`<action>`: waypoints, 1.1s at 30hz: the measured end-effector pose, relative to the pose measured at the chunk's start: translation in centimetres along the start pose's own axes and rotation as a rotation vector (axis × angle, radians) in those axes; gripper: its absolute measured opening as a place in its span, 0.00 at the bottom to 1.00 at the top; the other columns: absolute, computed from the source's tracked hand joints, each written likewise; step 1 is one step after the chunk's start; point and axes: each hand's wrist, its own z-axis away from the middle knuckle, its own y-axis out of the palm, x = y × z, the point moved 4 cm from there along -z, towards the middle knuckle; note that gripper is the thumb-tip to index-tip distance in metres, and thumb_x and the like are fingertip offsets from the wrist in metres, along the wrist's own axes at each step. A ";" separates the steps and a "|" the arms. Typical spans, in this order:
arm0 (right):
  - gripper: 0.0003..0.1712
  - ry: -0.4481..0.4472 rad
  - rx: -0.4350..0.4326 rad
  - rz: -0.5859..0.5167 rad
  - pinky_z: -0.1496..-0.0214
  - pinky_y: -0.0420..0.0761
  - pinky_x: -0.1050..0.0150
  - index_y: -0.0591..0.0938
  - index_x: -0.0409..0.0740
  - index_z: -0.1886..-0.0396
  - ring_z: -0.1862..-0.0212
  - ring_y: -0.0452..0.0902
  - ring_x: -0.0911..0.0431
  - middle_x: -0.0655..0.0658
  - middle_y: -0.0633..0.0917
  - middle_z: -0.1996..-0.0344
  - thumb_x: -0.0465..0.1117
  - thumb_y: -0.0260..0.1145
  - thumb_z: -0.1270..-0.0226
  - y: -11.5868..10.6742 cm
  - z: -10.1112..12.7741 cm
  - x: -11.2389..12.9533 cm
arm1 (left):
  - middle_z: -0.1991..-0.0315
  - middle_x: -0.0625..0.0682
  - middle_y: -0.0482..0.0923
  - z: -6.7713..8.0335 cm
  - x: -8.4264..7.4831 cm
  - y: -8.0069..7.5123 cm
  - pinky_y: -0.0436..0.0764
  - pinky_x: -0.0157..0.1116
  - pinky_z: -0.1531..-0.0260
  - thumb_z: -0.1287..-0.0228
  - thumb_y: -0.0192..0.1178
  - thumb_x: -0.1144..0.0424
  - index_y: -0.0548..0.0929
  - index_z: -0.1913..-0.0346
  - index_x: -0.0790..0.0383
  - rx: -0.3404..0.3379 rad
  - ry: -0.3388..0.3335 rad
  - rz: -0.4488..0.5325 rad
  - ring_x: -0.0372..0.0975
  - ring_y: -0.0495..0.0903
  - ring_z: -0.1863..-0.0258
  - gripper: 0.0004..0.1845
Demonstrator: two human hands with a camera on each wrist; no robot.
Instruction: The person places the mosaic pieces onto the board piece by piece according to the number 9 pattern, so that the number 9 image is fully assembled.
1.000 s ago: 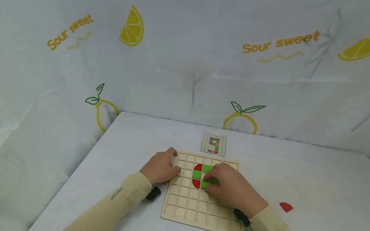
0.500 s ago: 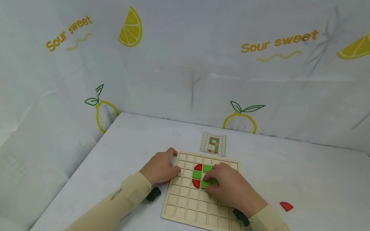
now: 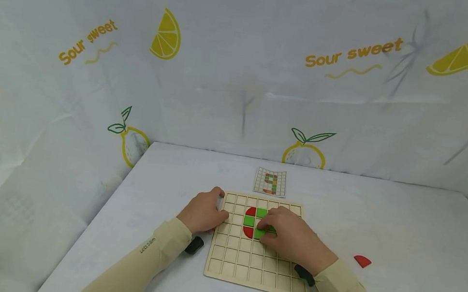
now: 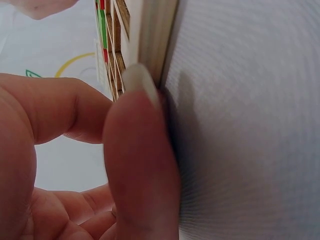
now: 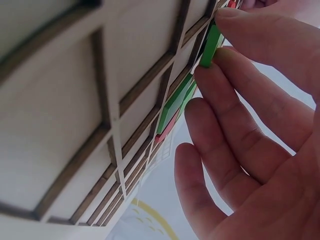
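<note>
The right hand (image 3: 290,238) is staying on the middle of the board (image 3: 245,264), fingers curled down onto a green tile (image 3: 259,233) at their tips, which is sitting in the cells beside the red and green ones already placed; over the last second it is barely shifting, so the tile seems to be getting seated rather than moved. The left hand (image 3: 204,213) is still pressing bent fingers against the board's left edge, steadying it. A red piece (image 3: 362,261) is lying well out to the right hand's right, and a card (image 3: 271,181) is lying beyond the board.
</note>
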 end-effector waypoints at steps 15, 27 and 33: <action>0.09 -0.011 0.006 0.023 0.52 0.83 0.62 0.93 0.52 0.57 0.55 0.79 0.60 0.59 0.85 0.63 0.38 0.81 0.37 0.4 -0.1 -0.1 | 0.83 0.48 0.81 -0.2 0.2 0.2 0.76 0.35 0.81 0.29 0.61 0.61 0.73 0.27 0.66 -0.011 0.009 0.002 0.37 0.77 0.88 0.30; 0.10 0.017 0.024 0.015 0.51 0.84 0.61 0.93 0.53 0.57 0.54 0.79 0.60 0.60 0.85 0.62 0.41 0.82 0.38 0.4 -0.2 -0.1 | 0.82 0.49 0.81 -0.3 0.3 0.2 0.76 0.35 0.81 0.29 0.61 0.61 0.73 0.27 0.65 -0.006 0.007 0.010 0.37 0.77 0.87 0.30; 0.11 -0.015 0.006 0.013 0.51 0.83 0.62 0.93 0.53 0.57 0.55 0.78 0.62 0.60 0.85 0.62 0.41 0.82 0.39 0.3 -0.1 -0.1 | 0.82 0.49 0.81 -0.2 0.2 0.2 0.76 0.35 0.80 0.29 0.61 0.61 0.73 0.27 0.66 -0.007 0.014 0.007 0.37 0.77 0.87 0.30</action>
